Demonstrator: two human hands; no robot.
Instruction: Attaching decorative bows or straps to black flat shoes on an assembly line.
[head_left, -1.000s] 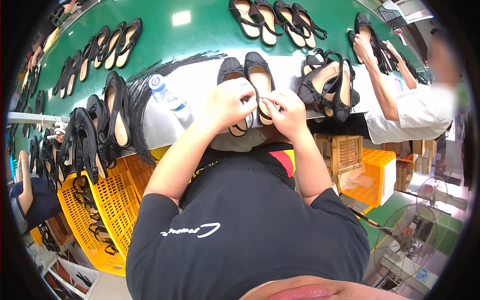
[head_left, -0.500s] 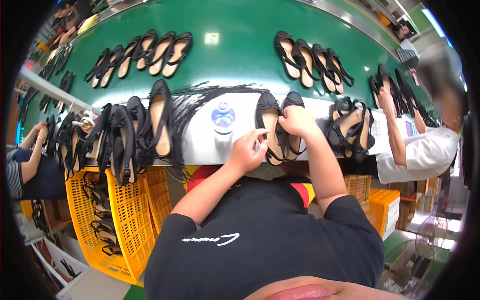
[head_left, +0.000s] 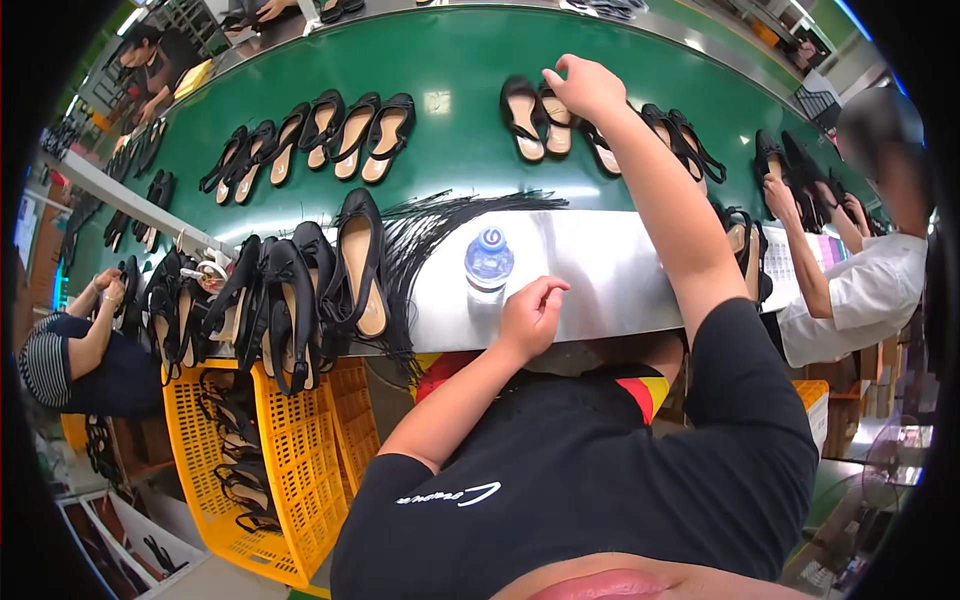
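Clear water bottle (head_left: 489, 262), blue label, upright on the metal ledge (head_left: 600, 270).

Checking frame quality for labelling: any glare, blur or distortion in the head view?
Head view: lamp glare on the green belt and the steel ledge; fisheye bends the belt edge; dark vignette at corners; the co-worker's head at right is blurred; right hand sharp.
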